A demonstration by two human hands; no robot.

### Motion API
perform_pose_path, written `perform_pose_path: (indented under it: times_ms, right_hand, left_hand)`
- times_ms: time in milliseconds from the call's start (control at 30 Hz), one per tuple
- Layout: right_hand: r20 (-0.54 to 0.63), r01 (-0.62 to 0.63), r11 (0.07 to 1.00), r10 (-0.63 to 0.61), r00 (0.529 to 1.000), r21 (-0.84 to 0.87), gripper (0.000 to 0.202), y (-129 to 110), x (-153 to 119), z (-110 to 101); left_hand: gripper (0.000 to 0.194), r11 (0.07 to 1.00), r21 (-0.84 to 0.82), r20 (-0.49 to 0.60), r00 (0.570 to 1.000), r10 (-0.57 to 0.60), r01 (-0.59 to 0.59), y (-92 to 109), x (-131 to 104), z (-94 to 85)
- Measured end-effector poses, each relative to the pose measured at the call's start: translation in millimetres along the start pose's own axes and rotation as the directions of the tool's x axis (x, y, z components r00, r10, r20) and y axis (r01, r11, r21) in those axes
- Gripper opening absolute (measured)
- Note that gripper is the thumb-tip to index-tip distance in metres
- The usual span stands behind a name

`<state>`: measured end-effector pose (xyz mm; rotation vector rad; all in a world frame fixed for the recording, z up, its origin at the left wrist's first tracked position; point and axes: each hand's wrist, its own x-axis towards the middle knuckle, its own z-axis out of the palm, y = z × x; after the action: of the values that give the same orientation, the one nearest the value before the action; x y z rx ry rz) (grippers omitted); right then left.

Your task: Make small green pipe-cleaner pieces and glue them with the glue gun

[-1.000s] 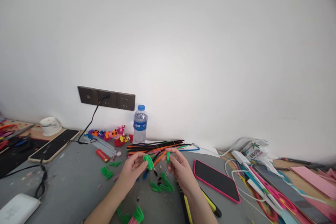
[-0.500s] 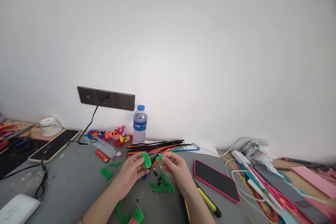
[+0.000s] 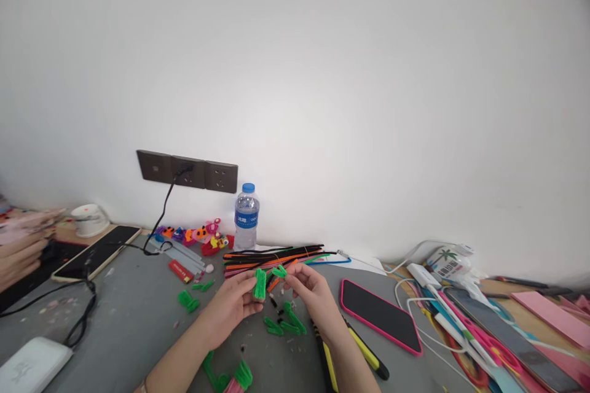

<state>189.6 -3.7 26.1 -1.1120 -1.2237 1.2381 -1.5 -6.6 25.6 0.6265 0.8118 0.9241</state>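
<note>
My left hand (image 3: 234, 303) is closed on a green pipe-cleaner block (image 3: 260, 284), held upright by thumb and fingers. Pinched in my right hand (image 3: 310, 290) is a small bent green pipe-cleaner piece (image 3: 279, 271), a short gap to the right of the block. On the grey mat (image 3: 152, 334) below lie more folded green pieces (image 3: 290, 319). A green and pink pipe-cleaner piece (image 3: 239, 377) rests near the front edge. Yellow and black pliers (image 3: 366, 353) lie partly under my right forearm.
Behind my hands are a bundle of coloured pipe cleaners (image 3: 276, 256) and a water bottle (image 3: 246, 221). A pink-cased phone (image 3: 380, 317) lies to the right, another phone (image 3: 99, 253) to the left. Glue sticks (image 3: 182, 255) and small figures (image 3: 198, 234) sit at the back. Another person's hand (image 3: 23, 245) shows at far left.
The green block has turned more upright in my left hand. The small bent piece now shows more of its V shape. Another person's hand has come in at the far left.
</note>
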Motion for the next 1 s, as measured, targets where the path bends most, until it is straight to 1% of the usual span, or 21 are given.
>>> perform_pose_path:
  times_ms: [133, 233, 367, 467, 533, 600, 700, 767, 833, 900, 1000]
  right_hand:
    - [0.061, 0.072, 0.994, -0.067, 0.996, -0.082, 0.033, -6, -4, -4]
    - [0.107, 0.159, 0.979, -0.145, 0.984, -0.129, 0.026, -8, -6, -7]
    - [0.12, 0.279, 0.939, -0.259, 0.958, -0.203, 0.02, -11, -7, -9]
    - [0.117, 0.31, 0.929, -0.292, 0.949, -0.199, 0.018, -14, -8, -8]
    - [0.083, 0.301, 0.934, -0.29, 0.953, -0.195, 0.019, -13, -8, -7]
    - [0.016, 0.269, 0.943, -0.271, 0.962, -0.195, 0.021, -10, -6, -7]
    - [-0.095, 0.214, 0.96, -0.234, 0.968, -0.183, 0.028, -2, -2, -10]
    - [-0.124, 0.196, 0.964, -0.22, 0.968, -0.178, 0.03, 1, 0, -13]
    - [-0.093, 0.207, 0.96, -0.227, 0.969, -0.186, 0.029, 0, 0, -16]
    - [-0.012, 0.251, 0.946, -0.259, 0.966, -0.206, 0.026, -4, -2, -16]
    - [0.123, 0.319, 0.921, -0.298, 0.947, -0.223, 0.022, -12, -6, -11]
  left_hand:
    - [0.026, 0.999, -0.039, 0.046, 0.998, -0.034, 0.035, 1, -2, -0.1]
    - [0.026, 0.996, -0.051, 0.101, 0.993, -0.062, 0.068, 1, -2, -1.2]
    - [0.024, 0.993, -0.028, 0.178, 0.978, -0.108, 0.115, -2, -3, -2.9]
    - [0.024, 0.991, -0.033, 0.191, 0.974, -0.118, 0.127, -3, -4, -3.3]
    - [0.024, 0.992, -0.029, 0.195, 0.974, -0.116, 0.124, -4, -4, -2.9]
    - [0.024, 0.994, -0.024, 0.193, 0.976, -0.099, 0.106, -4, -4, -2.4]
    - [0.027, 0.996, -0.033, 0.16, 0.984, -0.072, 0.078, -2, -3, -1.9]
    - [0.029, 0.996, -0.04, 0.14, 0.988, -0.067, 0.073, -2, -3, -2.0]
    - [0.029, 0.995, -0.045, 0.131, 0.988, -0.079, 0.085, -1, -3, -2.4]
    - [0.028, 0.993, -0.05, 0.131, 0.986, -0.104, 0.111, -2, -3, -3.1]
    - [0.025, 0.982, -0.056, 0.156, 0.973, -0.169, 0.179, -5, -1, -5.0]
